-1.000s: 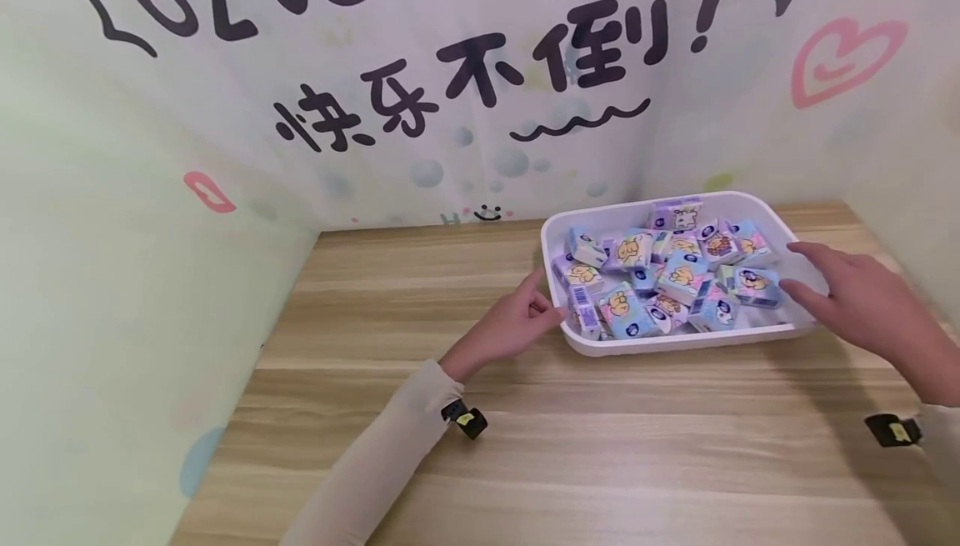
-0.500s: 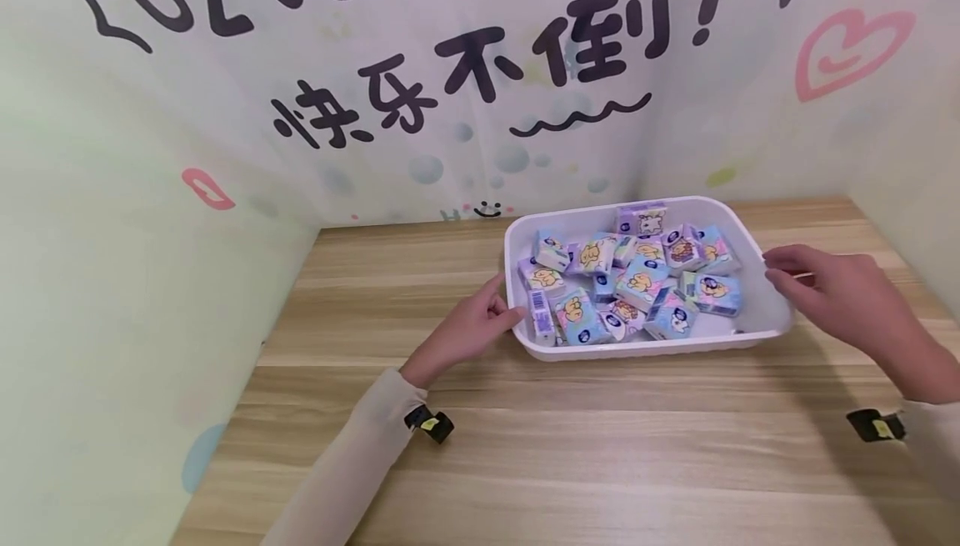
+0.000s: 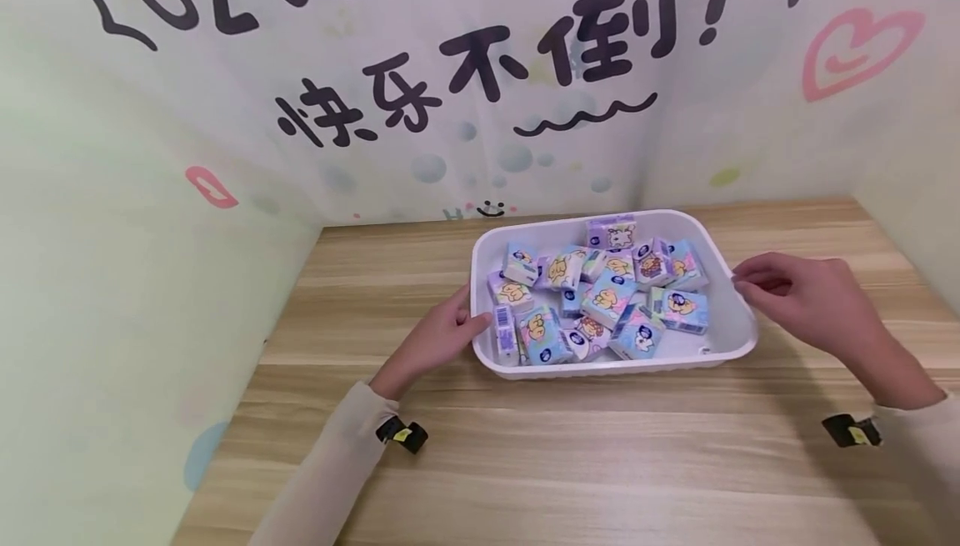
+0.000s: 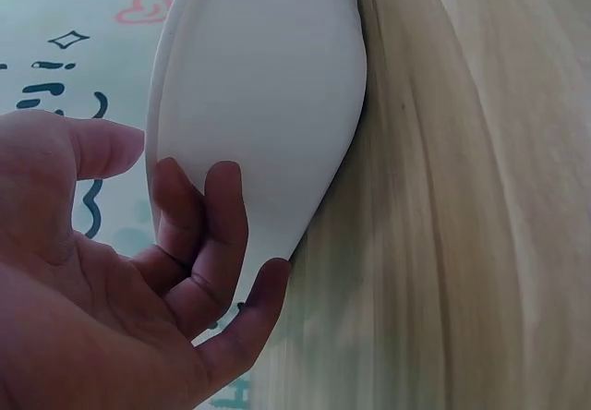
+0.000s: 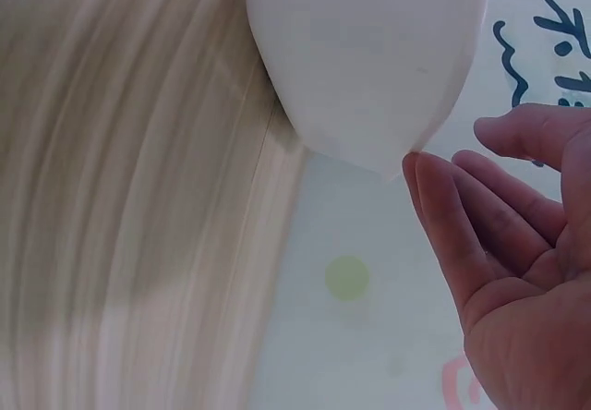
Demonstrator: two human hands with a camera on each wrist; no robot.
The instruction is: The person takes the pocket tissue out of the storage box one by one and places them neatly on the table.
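Observation:
A white plastic basin (image 3: pixel 731 338) holds several small tissue packs (image 3: pixel 609 298) in blue and purple wrappers with cartoon prints. At its left end my left hand (image 3: pixel 437 333) grips the rim. The thumb lies over the rim, and bent fingers (image 4: pixel 226 216) rest along the outer wall in the left wrist view. Against the right end, the fingertips of my right hand (image 3: pixel 806 300) touch the rim. In the right wrist view those fingers (image 5: pixel 443 216) are fairly straight at the basin's edge, with the thumb (image 5: pixel 522 131) apart from them. Neither hand holds a tissue pack.
The basin sits on a wood-grain table (image 3: pixel 570 463), near its back edge. A pale printed cloth wall (image 3: pixel 420 21) with black characters rises behind, and more wall closes in the left and right sides. Each wrist wears a black strap with a small device (image 3: pixel 402 434).
The basin has slid left and slightly toward me, with the tissue packs inside. Both hands have moved left with it, and my right fingertips have come closer together at the rim.

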